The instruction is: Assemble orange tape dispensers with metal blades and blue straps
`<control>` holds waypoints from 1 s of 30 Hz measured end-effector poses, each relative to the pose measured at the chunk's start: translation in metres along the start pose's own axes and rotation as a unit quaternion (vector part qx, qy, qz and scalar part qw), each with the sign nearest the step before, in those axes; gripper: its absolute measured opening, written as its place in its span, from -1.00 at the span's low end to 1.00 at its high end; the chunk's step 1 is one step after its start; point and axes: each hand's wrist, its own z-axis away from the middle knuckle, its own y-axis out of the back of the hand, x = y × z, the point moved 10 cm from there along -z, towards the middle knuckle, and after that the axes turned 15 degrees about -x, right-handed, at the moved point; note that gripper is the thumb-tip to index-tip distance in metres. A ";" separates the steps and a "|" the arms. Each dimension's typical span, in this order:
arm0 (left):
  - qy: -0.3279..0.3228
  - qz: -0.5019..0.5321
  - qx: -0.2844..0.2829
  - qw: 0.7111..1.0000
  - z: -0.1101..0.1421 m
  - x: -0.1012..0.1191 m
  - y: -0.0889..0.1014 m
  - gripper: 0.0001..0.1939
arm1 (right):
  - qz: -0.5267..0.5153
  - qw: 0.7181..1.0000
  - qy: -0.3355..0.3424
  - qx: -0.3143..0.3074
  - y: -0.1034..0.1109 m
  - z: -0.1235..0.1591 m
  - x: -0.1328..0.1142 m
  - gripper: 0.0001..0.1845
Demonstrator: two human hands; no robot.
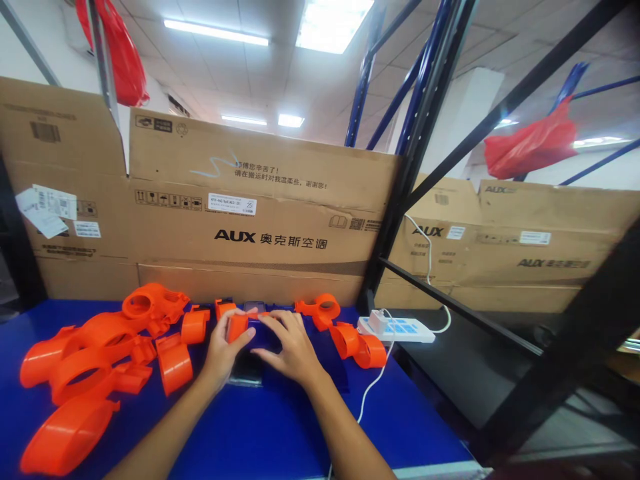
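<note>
My left hand (223, 348) is closed around a small orange plastic piece (237, 327), its thumb on the near side. Facing it, my right hand (291, 348) is open, thumb and fingers apart and curved. Its fingertips are close to the orange piece; whether they touch it I cannot tell. Beneath and behind my hands is a dark blue object (325, 360), largely covered by them. A dark flat item with a clear edge (245, 373) lies below my hands. Orange ring-shaped parts (174, 363) lie just left of my left hand.
Several orange ring parts (83, 373) are heaped on the blue table (240, 433) at left. More orange rings (367, 350) lie at right, beside a white power strip (400, 329) with a trailing cable (367, 393). Cardboard (260, 257) stands behind; a black rack post (400, 200) rises at right.
</note>
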 end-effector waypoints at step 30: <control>0.054 0.022 -0.065 0.996 0.001 -0.021 -0.017 -0.46 | -0.540 0.807 -0.230 0.058 -0.069 0.006 0.061 -0.23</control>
